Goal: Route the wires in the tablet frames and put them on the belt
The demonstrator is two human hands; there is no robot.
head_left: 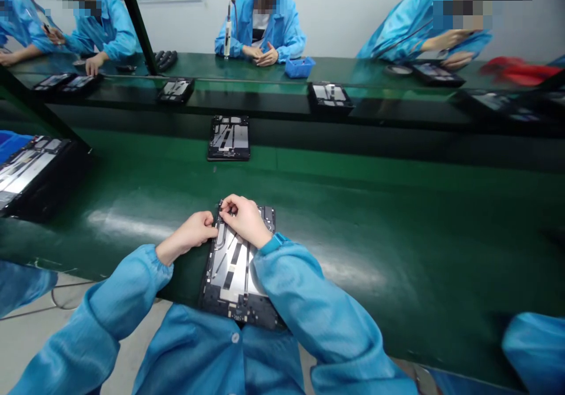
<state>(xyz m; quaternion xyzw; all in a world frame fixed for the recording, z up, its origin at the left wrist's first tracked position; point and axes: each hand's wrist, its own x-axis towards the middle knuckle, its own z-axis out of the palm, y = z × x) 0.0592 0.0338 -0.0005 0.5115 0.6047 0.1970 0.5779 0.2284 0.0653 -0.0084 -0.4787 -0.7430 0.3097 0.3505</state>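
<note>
An opened tablet (238,259) lies face down at the table's near edge, its silver metal plate, dark ribbon strips and black board parts exposed. My right hand (247,221) reaches over its upper part, with thumb and forefinger pinched together at the upper left corner. Whatever is between those fingertips is too small to make out. At the tablet's left edge is my left hand (198,230), its fingers curled and thumb tip against the side. Anything inside that hand is hidden. My right forearm covers part of the tablet's right side.
Another opened tablet (228,139) lies ahead on the green table (397,218). A stack of tablets (33,174) stands at left. Beyond, a raised shelf holds more tablets (330,96) and a blue bin (300,67). Several co-workers in blue sit opposite; a hanging screwdriver (228,36) is there.
</note>
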